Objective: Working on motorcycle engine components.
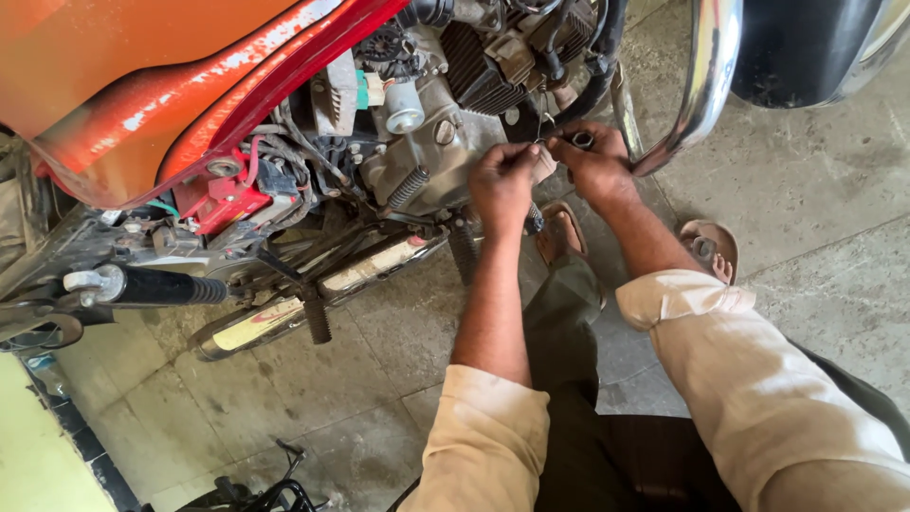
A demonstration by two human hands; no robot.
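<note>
A red motorcycle stands in front of me with its grey engine exposed. My left hand is closed near the lower front of the engine, pinching a thin wire or cable end. My right hand is right beside it, fingers curled around a small dark part at the same spot. Both hands nearly touch each other. What the fingers hold is mostly hidden.
A chrome crash guard curves down just right of my hands, with the black front tyre behind it. A chrome exhaust pipe and a footpeg lie low on the left. My sandalled feet rest on the concrete floor.
</note>
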